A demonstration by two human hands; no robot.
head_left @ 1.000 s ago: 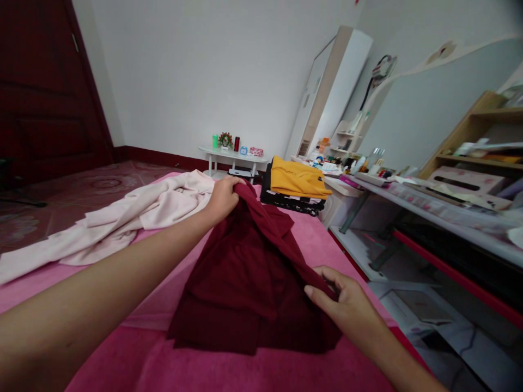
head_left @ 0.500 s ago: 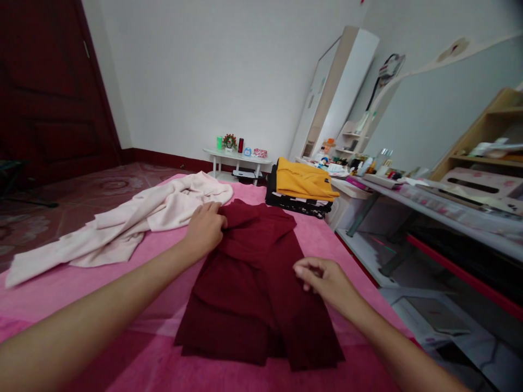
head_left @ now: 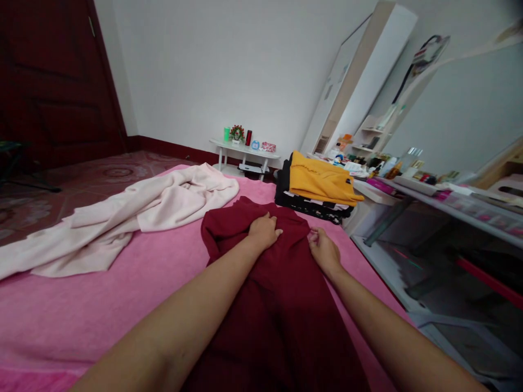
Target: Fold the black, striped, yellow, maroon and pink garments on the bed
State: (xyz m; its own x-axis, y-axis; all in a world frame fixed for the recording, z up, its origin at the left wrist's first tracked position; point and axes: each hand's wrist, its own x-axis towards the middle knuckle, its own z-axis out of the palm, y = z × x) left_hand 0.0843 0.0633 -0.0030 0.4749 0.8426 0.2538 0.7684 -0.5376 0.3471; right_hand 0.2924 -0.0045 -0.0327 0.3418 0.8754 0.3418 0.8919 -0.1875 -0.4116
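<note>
A dark red top (head_left: pixel 286 288) lies partly folded in front of me, its upper edge rumpled and its lower end running out of view at the bottom. My left hand (head_left: pixel 265 231) rests on the upper middle of it, fingers laid on the cloth and thumb apart. At the top's upper right edge, my right hand (head_left: pixel 324 250) is closed in a pinch on the fabric. A loose flap of the same cloth bulges to the left of my left hand. My left forearm hides part of the garment.
Pink bedding (head_left: pixel 163 294) spreads underneath. To the left lies a crumpled cream garment (head_left: pixel 175 201). A folded stack topped by a yellow garment (head_left: pixel 322 177) stands at the back right. Beyond are a small white table (head_left: pixel 245 148) and a cluttered dressing table (head_left: pixel 457 207).
My left hand has moved right, from the top's left edge onto its middle. My right hand has gone farther away to the upper right edge. The view has shifted, with the garment now closer.
</note>
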